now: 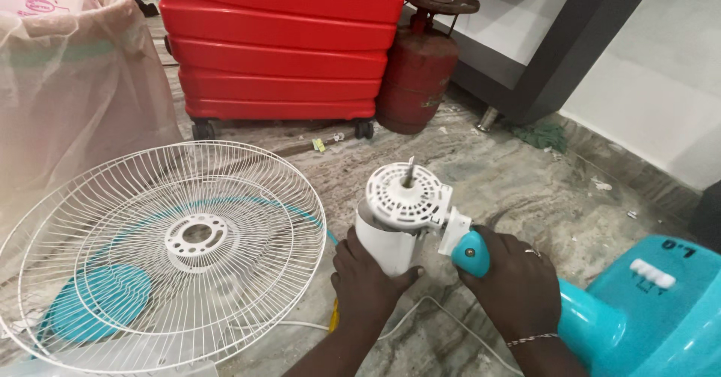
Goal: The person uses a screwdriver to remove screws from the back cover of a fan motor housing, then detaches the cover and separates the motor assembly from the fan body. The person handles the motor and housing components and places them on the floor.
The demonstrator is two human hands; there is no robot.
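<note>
My left hand [366,278] wraps the white fan motor housing [398,219] from below and the left; the housing's vented round face and bare metal shaft [409,173] point up. My right hand [513,279] grips the turquoise neck joint [472,253] where the motor meets the stand. The turquoise fan base [646,309] with white buttons lies at the lower right. A white cord [420,309] runs across the floor under my hands.
Two white wire fan guards [161,253] lie stacked on the marble floor at left, turquoise blades beneath them. A red wheeled suitcase [278,46] and a red gas cylinder [417,69] stand behind. A plastic-covered bundle [67,84] sits far left.
</note>
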